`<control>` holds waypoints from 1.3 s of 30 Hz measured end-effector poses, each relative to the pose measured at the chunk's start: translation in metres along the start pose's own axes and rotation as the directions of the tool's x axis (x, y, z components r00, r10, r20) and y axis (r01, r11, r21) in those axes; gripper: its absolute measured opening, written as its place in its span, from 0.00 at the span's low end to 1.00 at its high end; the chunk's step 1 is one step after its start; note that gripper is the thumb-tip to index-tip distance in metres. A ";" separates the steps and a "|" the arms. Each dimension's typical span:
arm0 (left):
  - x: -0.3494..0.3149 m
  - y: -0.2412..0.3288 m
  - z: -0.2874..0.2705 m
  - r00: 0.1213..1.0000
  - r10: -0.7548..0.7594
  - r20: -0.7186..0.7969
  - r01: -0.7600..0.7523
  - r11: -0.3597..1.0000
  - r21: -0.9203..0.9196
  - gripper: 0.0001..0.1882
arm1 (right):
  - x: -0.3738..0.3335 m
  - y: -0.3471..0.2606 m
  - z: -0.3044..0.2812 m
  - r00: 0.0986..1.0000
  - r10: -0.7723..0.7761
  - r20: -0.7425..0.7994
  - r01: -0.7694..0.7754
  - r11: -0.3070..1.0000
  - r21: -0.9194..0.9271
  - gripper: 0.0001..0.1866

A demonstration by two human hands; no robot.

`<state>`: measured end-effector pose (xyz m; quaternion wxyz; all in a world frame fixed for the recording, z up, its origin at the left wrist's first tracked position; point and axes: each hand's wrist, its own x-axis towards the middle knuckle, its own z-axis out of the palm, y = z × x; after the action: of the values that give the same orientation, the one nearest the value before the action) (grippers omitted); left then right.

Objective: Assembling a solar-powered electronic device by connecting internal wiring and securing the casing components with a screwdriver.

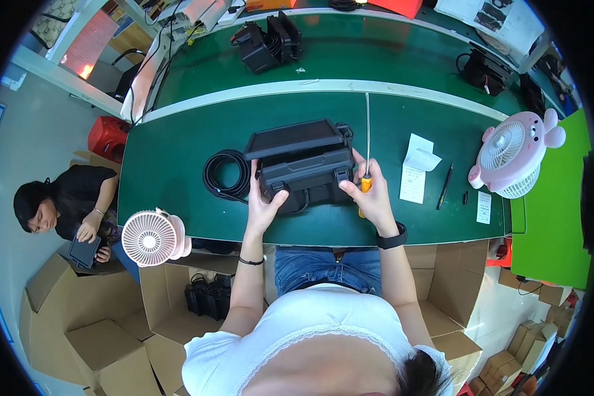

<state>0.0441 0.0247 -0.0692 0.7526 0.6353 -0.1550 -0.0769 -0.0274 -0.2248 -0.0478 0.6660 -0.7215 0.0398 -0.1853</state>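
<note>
1. The black box (303, 162) was above the green table (171, 158), near the middle of its front edge (442, 242); whether it rested there or was lifted could not be told.
2. The left hand (264, 206) curled round the box's left end, thumb on the near side, opened only as wide as that grip needed.
3. The right hand (376, 200) gripped the other end, thumb pressed to the box, with a screwdriver (365, 191) caught in the same fingers; its shaft pointed away towards the white ledge (244, 93) at the back.
4. A strip of green tabletop lay between box and front edge, and a wider one between box and ledge.
5. Just left of the box, a coil of black cable (226, 173) took up the space beside the left hand.
6. Right of the screwdriver lay a folded paper (413, 183), a pen (445, 187) and a small slip (484, 208); beyond them a pink fan (508, 148) blocked the right side.
7. A paler fan (150, 239) stood at the front left corner, near a seated person (66, 198).
8. Cardboard boxes (109, 343) crowded the floor at the left, below the table.
</note>
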 end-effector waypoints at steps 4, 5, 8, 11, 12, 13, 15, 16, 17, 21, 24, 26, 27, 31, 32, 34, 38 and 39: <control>0.000 0.002 0.004 1.000 0.021 0.000 -0.021 1.000 -0.001 0.57 | -0.001 0.002 -0.001 1.000 -0.003 0.007 0.003 1.000 0.005 0.25; 0.000 0.003 0.003 1.000 0.025 0.003 -0.025 1.000 -0.001 0.57 | -0.001 0.002 -0.002 1.000 0.015 0.026 -0.015 1.000 -0.011 0.25; -0.001 0.003 0.002 1.000 0.017 0.009 -0.018 0.999 0.036 0.57 | -0.003 -0.001 0.000 0.999 0.045 0.020 -0.044 0.999 -0.016 0.25; 0.000 0.004 0.003 1.000 0.022 0.010 -0.023 0.999 0.032 0.57 | -0.003 -0.003 0.001 0.998 0.068 -0.010 -0.069 0.997 -0.024 0.25; 0.000 0.005 0.003 1.000 0.011 0.011 -0.012 0.999 0.042 0.57 | -0.002 -0.003 0.001 0.997 0.078 -0.016 -0.079 0.996 -0.045 0.25; 0.001 0.005 0.003 1.000 0.000 0.012 -0.001 0.999 0.052 0.57 | -0.003 -0.002 0.002 0.996 0.082 -0.022 -0.083 0.996 -0.045 0.25; 0.002 0.004 0.004 1.000 0.008 0.010 -0.009 0.999 0.041 0.56 | -0.001 0.001 0.004 0.999 -0.025 -0.039 0.021 0.996 -0.090 0.26; 0.003 0.002 0.002 1.000 0.010 0.006 -0.011 0.999 0.043 0.56 | 0.000 0.004 0.004 0.999 -0.022 -0.044 0.018 0.996 -0.089 0.26; 0.003 0.002 0.002 1.000 0.011 0.001 -0.011 0.999 0.045 0.56 | 0.001 0.006 0.004 0.999 -0.017 -0.045 0.012 0.994 -0.106 0.27; 0.001 0.002 0.001 1.000 0.000 -0.001 0.000 0.999 0.040 0.56 | 0.000 0.007 0.005 0.997 -0.027 -0.073 0.017 0.990 -0.138 0.28; 0.002 0.001 -0.002 1.000 -0.010 0.016 0.009 0.999 0.041 0.57 | 0.006 0.009 -0.004 0.997 -0.054 -0.047 0.053 0.998 -0.040 0.28; 0.001 0.000 -0.003 0.999 -0.005 0.031 0.005 1.000 0.016 0.57 | 0.008 0.014 -0.004 0.990 0.060 -0.127 -0.024 0.963 0.268 0.26; 0.000 0.000 -0.003 0.999 0.000 0.046 0.001 1.000 -0.011 0.57 | 0.010 0.015 -0.003 0.966 0.157 -0.204 -0.087 0.945 0.315 0.21; -0.005 -0.007 -0.013 0.991 -0.029 0.128 0.030 1.000 -0.008 0.58 | 0.017 0.016 -0.004 0.961 0.174 -0.214 -0.119 0.962 0.245 0.17; -0.006 -0.005 -0.012 0.992 -0.033 0.125 0.034 0.999 -0.008 0.58 | 0.017 0.016 -0.002 0.961 0.177 -0.212 -0.124 0.962 0.245 0.17; -0.007 -0.002 -0.008 0.996 0.008 0.092 -0.007 1.000 -0.005 0.56 | 0.017 0.014 -0.001 0.951 0.171 -0.258 -0.100 0.958 0.269 0.17; -0.003 -0.005 -0.004 0.998 0.058 0.028 -0.058 0.998 0.031 0.49 | 0.023 0.005 -0.001 0.950 0.209 -0.233 -0.152 0.959 0.240 0.17; -0.004 -0.001 0.002 0.999 0.032 -0.001 -0.032 0.999 0.011 0.48 | 0.025 0.003 0.000 0.937 0.202 -0.287 -0.183 0.979 0.090 0.17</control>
<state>0.0403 0.0241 -0.0701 0.7505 0.6368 -0.1649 -0.0637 -0.0031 -0.2327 -0.0454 0.6897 -0.6574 0.2029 -0.2258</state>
